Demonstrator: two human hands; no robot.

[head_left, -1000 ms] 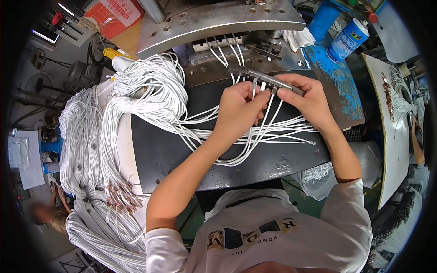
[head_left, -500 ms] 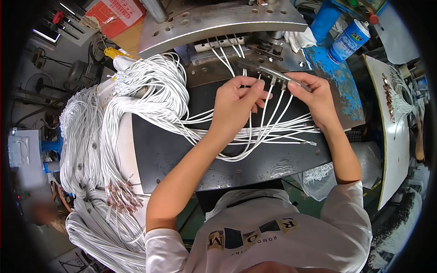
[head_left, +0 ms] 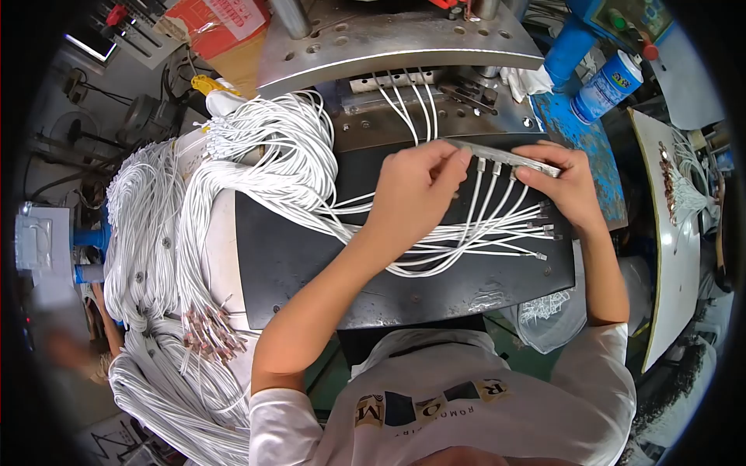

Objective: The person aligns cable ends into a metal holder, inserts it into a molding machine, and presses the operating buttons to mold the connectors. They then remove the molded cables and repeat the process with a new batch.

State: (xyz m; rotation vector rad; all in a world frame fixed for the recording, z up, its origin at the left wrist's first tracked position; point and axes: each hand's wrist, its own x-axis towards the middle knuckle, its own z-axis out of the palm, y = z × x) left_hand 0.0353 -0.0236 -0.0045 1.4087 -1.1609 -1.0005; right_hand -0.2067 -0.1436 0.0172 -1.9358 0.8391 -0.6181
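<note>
A narrow metal bar spans the space between my two hands above the black work surface. Several white cables hang from its near side, their end fittings seated along the bar. My left hand pinches the bar's left end, thumb on top, and partly hides it. At the other end, my right hand grips the bar between thumb and fingers. Below the hands, more white cables lie across the black surface with small clear connectors at their right ends.
Behind the hands stands a metal press, with several cables running into a slotted block. Large bundles of white cable lie at left. A blue spray can stands at back right. Another person's arm shows far left.
The bar has turned its flat, pale face upward and come slightly nearer my body. My left fingers have closed over its left end. The view has shifted a little.
</note>
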